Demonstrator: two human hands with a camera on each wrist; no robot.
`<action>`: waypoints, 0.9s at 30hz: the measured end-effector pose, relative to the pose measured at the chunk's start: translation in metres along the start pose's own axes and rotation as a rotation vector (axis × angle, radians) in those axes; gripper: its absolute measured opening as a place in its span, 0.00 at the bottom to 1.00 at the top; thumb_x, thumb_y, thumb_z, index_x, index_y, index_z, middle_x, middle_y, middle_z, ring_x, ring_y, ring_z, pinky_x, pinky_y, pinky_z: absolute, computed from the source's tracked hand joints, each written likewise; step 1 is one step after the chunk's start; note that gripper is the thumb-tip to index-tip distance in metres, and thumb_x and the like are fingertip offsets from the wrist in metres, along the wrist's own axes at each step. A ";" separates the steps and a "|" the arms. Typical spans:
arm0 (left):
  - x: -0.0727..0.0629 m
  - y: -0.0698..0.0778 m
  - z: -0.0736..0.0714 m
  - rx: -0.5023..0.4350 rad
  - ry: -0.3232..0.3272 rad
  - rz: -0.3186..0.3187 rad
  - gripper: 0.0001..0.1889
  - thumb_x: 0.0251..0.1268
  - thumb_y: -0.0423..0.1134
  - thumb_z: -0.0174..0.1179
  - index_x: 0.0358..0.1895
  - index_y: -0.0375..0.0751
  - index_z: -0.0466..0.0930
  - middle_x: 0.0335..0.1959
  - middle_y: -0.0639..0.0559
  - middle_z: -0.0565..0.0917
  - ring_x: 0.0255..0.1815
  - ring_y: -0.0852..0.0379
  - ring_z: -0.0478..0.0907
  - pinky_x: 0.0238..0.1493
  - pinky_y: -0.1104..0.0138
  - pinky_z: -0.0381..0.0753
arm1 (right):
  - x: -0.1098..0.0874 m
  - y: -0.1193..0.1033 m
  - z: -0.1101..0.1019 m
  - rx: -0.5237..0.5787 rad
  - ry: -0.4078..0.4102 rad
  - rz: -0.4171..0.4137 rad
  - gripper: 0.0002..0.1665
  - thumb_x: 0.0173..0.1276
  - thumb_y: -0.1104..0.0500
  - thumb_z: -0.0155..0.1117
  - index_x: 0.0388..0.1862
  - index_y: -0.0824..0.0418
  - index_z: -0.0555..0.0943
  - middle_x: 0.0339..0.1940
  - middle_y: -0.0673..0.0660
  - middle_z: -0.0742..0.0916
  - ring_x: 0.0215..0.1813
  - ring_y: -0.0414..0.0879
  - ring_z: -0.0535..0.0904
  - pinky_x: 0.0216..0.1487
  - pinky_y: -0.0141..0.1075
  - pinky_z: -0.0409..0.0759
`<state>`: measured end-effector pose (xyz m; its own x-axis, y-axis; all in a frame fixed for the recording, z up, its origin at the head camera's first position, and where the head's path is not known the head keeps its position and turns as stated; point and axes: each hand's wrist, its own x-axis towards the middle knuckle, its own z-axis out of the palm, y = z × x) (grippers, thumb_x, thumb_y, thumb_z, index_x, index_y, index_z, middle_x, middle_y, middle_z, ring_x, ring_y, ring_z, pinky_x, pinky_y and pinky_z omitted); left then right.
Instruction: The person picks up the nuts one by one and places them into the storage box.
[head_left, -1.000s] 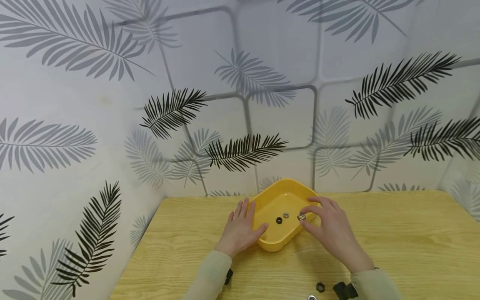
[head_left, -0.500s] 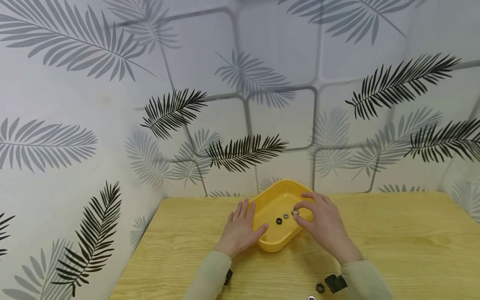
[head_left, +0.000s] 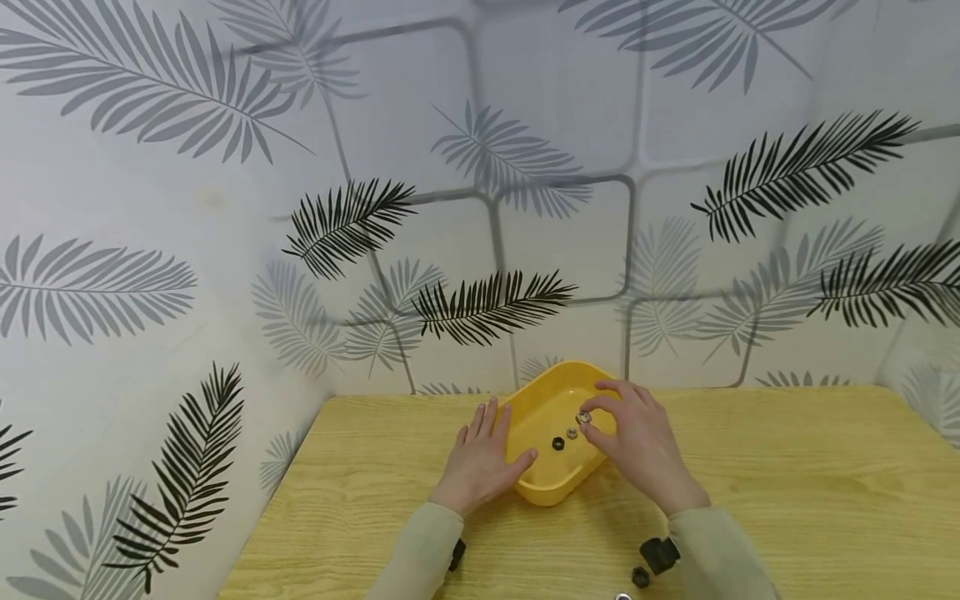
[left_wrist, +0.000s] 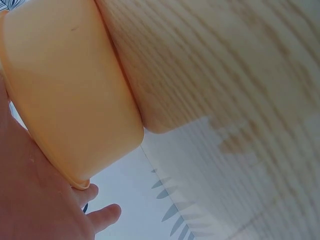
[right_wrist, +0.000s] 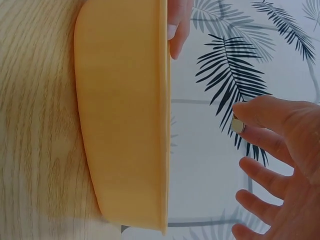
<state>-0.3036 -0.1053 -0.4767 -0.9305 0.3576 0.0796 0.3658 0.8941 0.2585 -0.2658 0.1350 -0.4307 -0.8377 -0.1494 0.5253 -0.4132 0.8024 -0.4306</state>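
The shiny nut (head_left: 583,417), pinched between thumb and forefinger of the right hand (head_left: 641,447), had been carried farther inward over the yellow tray (head_left: 536,423), near the black nut (head_left: 558,444) and small silver nut (head_left: 572,433) but unreleased, while the tray was steadied by the left hand (head_left: 478,467), fingers spread.

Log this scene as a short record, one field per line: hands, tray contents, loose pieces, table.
Left hand: left hand rests against the rim of the yellow plastic tray
Right hand: right hand pinches a silver hex nut above the tray
Tray contents: black hex nut, small silver nut
Loose pieces: dark nut; silver piece, cut off by the frame
Table: wood-grain tabletop
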 end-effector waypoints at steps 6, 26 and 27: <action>-0.001 0.001 -0.001 -0.017 -0.005 0.001 0.44 0.71 0.68 0.43 0.80 0.44 0.48 0.80 0.44 0.45 0.79 0.46 0.40 0.73 0.46 0.50 | 0.004 0.001 0.007 -0.031 -0.031 0.013 0.10 0.59 0.58 0.75 0.40 0.57 0.87 0.59 0.62 0.80 0.62 0.65 0.70 0.58 0.65 0.66; -0.001 0.000 0.000 0.008 0.005 0.007 0.45 0.70 0.70 0.41 0.80 0.45 0.48 0.80 0.44 0.45 0.79 0.46 0.41 0.72 0.46 0.52 | 0.021 0.008 0.024 -0.108 -0.076 -0.036 0.09 0.59 0.56 0.75 0.38 0.55 0.87 0.59 0.62 0.80 0.65 0.64 0.67 0.60 0.64 0.65; 0.000 0.000 0.000 0.012 0.005 0.007 0.45 0.70 0.70 0.41 0.80 0.45 0.48 0.80 0.44 0.45 0.79 0.46 0.41 0.72 0.46 0.52 | 0.022 0.008 0.025 -0.108 -0.072 -0.047 0.08 0.59 0.56 0.75 0.38 0.55 0.87 0.58 0.62 0.80 0.66 0.64 0.67 0.60 0.64 0.64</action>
<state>-0.3032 -0.1056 -0.4770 -0.9280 0.3625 0.0862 0.3724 0.8947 0.2466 -0.2965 0.1237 -0.4410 -0.8435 -0.2258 0.4874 -0.4146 0.8506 -0.3234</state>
